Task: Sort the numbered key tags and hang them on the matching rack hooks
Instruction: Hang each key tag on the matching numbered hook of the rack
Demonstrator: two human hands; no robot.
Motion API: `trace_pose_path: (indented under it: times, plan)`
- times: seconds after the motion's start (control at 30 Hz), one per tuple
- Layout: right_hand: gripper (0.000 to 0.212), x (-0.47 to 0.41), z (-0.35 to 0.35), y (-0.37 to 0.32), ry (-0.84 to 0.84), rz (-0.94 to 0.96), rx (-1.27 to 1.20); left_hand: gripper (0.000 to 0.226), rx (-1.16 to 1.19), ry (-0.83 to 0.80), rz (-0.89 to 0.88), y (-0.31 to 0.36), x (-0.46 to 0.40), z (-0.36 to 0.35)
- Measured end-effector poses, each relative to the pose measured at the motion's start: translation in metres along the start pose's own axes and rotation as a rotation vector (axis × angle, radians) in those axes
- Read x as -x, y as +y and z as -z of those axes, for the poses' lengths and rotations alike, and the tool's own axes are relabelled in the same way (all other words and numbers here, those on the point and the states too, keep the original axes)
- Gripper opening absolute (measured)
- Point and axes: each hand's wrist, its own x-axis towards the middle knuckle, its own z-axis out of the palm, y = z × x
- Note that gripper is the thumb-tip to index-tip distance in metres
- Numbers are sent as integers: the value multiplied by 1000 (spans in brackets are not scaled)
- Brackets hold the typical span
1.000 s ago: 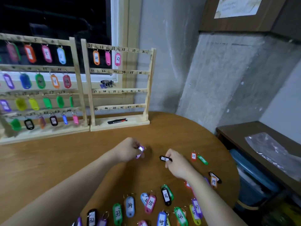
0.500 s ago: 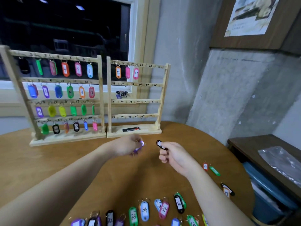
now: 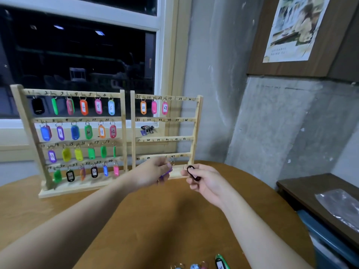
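Your left hand (image 3: 153, 172) pinches a purple tag (image 3: 166, 172); at its 3 o'clock, your right hand (image 3: 204, 180) grips a black tag (image 3: 192, 172) before the right rack (image 3: 196, 129).

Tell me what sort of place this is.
Probably a plain indoor room at night, perhaps an office or workroom: a round wooden table stands against a bare concrete wall, a dark window is behind the key racks, and a poster hangs above.
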Motion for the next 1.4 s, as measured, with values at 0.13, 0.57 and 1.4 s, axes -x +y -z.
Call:
trace_pose_path:
  times: [0.13,0.57,1.4]
  plan:
    - [3,-21,-6,-28,1,90,165,25,7,101,-59,26,-17,20]
    - [13,-142,-22,-137,200,351,224,28,-226,416,-171,85,-115,99]
    - [21,-208,-50,-128,236,338,227,24,-402,418,-139,109,-183,126]
